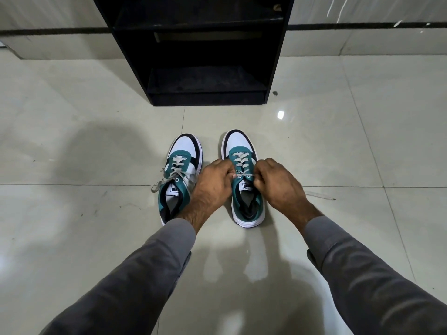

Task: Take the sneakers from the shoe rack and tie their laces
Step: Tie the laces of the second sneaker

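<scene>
On the tiled floor (338, 146) near the black shoe rack (200, 49), the right sneaker (242, 146) is worked at its soft, limp laces (242, 163), pinched near the top eyelets by the curled fingers of the left hand (212, 182) and right hand (278, 182), best gripped close to their ends.

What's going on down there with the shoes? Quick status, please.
Both hands, left and right, pinching laces on the right sneaker. Left sneaker beside it, laces loose. Rack behind; nothing in the way.
</scene>
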